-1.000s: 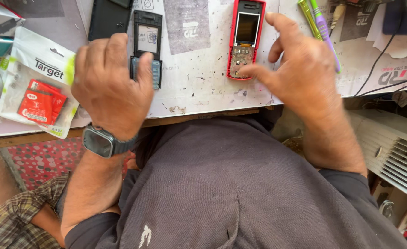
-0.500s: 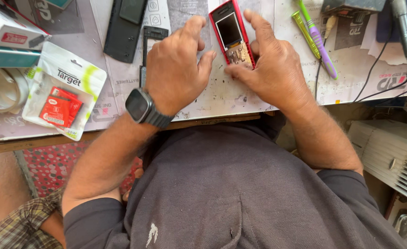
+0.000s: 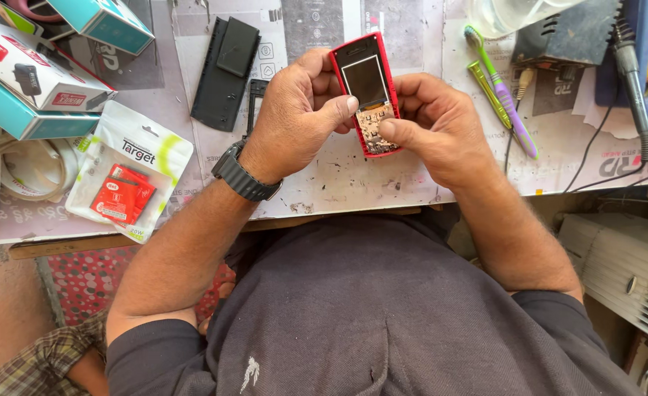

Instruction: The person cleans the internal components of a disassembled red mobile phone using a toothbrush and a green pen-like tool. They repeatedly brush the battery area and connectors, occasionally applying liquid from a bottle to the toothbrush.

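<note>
Above the table (image 3: 353, 183), both hands, left (image 3: 295, 117) and right (image 3: 434, 125), are closed around the red phone (image 3: 368, 92); steady it, thumbs working the exposed keypad gently.

red phone (image 3: 369, 92): glossy plastic shell, bare keypad board; black back cover (image 3: 226, 72): matt plastic; worktop (image 3: 353, 183): scuffed paper.

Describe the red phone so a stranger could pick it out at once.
Start at the worktable along the top of the view and look at its middle, where the left hand and right hand meet. Between them is the red phone, held by both. It is the only red-framed handset, with a dark screen and its keypad area stripped open; the black phone parts to the left lie untouched.
</note>
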